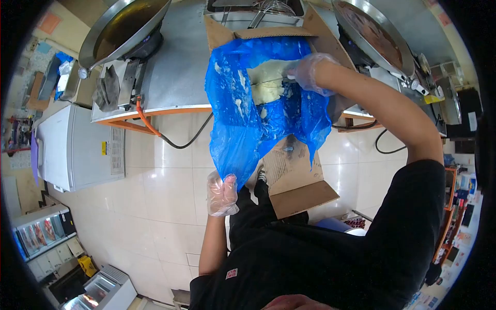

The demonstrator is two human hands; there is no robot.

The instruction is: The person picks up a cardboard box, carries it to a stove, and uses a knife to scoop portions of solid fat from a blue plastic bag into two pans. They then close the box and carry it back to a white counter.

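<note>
An open cardboard box (292, 170) sits at the table's front edge, one flap hanging down toward my legs. Its blue plastic liner (232, 113) is spread open and smeared with pale residue. Inside lies a creamy, pale fatty block (267, 90) with a thin dark line across it. My left hand (223, 194), in a clear plastic glove, is closed on the liner's lower corner and pulls it taut. My right hand (314, 75), also gloved, reaches into the box at the block's right edge. Its fingers are bent together; whatever they hold is hidden.
Large pans stand on burners at both sides, one with dark oil (126, 28) and another with brownish contents (369, 31). Behind the box, a metal tray (232, 15) holds a whisk (274, 8). A white chest freezer (77, 147) is at left. An orange gas hose (146, 118) hangs below the table.
</note>
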